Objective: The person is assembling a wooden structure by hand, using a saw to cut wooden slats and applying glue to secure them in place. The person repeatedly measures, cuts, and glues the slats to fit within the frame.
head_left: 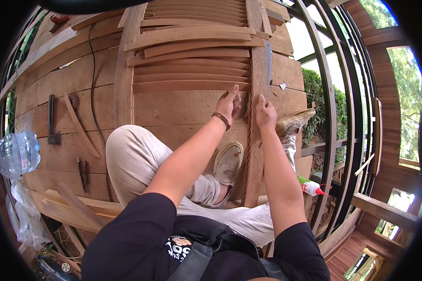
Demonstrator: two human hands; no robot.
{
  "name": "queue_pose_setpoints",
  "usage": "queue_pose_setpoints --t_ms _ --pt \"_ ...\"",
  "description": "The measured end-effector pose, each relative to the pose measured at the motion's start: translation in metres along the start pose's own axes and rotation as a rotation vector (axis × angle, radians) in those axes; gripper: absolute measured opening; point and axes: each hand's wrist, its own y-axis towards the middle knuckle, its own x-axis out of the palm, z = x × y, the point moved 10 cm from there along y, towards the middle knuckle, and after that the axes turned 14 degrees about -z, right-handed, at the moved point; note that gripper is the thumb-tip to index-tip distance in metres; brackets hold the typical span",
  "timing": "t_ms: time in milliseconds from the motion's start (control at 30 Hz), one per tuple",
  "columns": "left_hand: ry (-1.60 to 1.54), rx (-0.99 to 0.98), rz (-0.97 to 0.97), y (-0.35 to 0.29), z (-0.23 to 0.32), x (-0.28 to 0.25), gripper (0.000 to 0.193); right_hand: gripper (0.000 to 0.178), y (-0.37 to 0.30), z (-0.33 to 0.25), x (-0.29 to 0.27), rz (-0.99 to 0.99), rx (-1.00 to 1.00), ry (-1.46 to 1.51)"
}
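A louvred wooden frame lies on the planks, with a left stile (124, 89), a slotted right stile (254, 173) and several thin slats (192, 85) set between them. My left hand (228, 107) is just inside the right stile, below the lowest slat. Its thumb points up and its fingers are apart, partly hidden behind the palm, with nothing seen in them. At the stile's outer edge, my right hand (266, 114) grips the wood with bent fingers. Loose slats (192, 41) rest across the frame farther up. Beside the right stile lies a grey saw blade (268, 61).
On the left planks lie a hammer (54, 136), a curved wood strip (79, 124), a dark slim tool (83, 173) and a black cable (93, 70). A clear plastic bottle (18, 154) is at the far left. A red-tipped glue bottle (312, 187) lies right, near metal railings (330, 93).
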Motion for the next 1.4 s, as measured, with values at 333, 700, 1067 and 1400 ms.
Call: queue_pose_setpoints --t_ms 333,700,1067,1400 --pt "-0.147 0.159 0.050 0.039 0.013 0.012 0.036 0.079 0.004 0.009 0.002 0.031 -0.006 -0.029" --pt "-0.232 0.129 0.039 0.014 0.018 0.031 0.032 0.080 0.002 0.006 -0.002 0.054 0.003 -0.029" --pt "-0.199 0.176 0.053 0.027 0.006 0.018 0.030 0.079 0.002 0.003 -0.002 0.045 -0.004 -0.024" --pt "-0.139 0.230 0.023 0.034 0.008 0.020 0.033 0.079 -0.003 0.002 -0.002 0.052 0.013 -0.047"
